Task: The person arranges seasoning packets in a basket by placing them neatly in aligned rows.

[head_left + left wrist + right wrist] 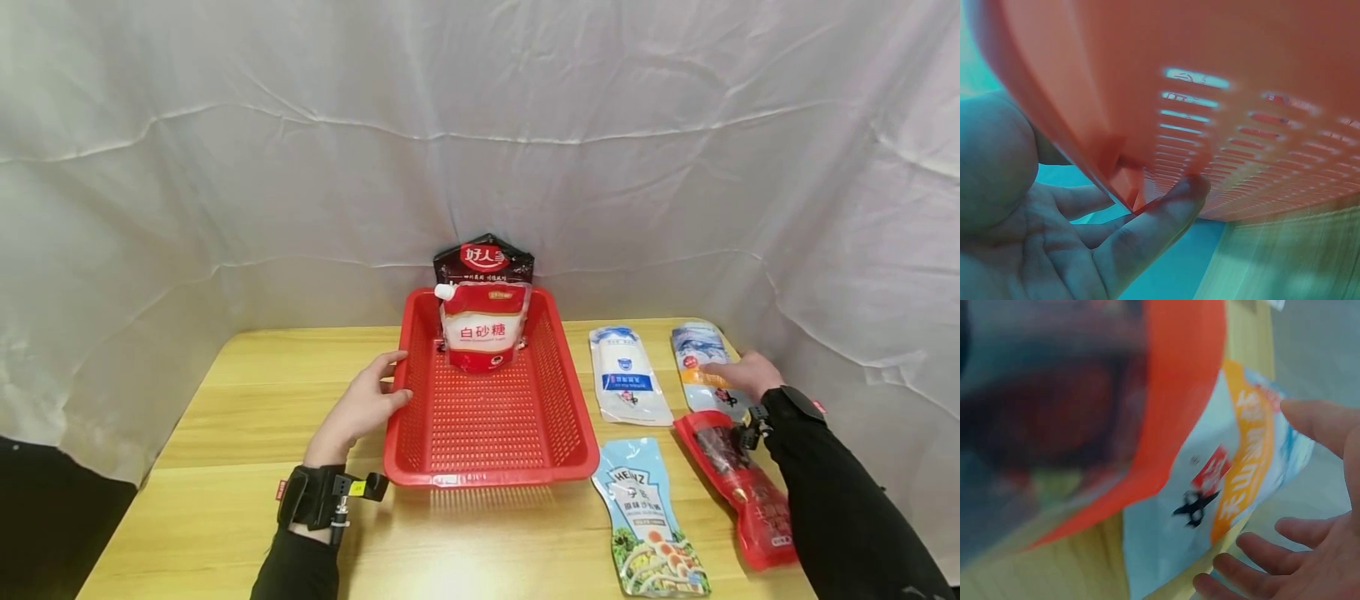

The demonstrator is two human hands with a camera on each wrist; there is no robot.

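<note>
Red basket sits mid-counter; your left hand rests open against its left wall, while your right hand lies flat on the blue-orange pouch near the right edge.

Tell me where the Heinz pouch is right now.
In the head view the Heinz pouch lies flat on the table's near right part, just right of the red basket front corner and left of the red packet.

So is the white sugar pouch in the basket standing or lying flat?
Standing: the white sugar pouch leans upright against the dark bag in the red basket.
</note>
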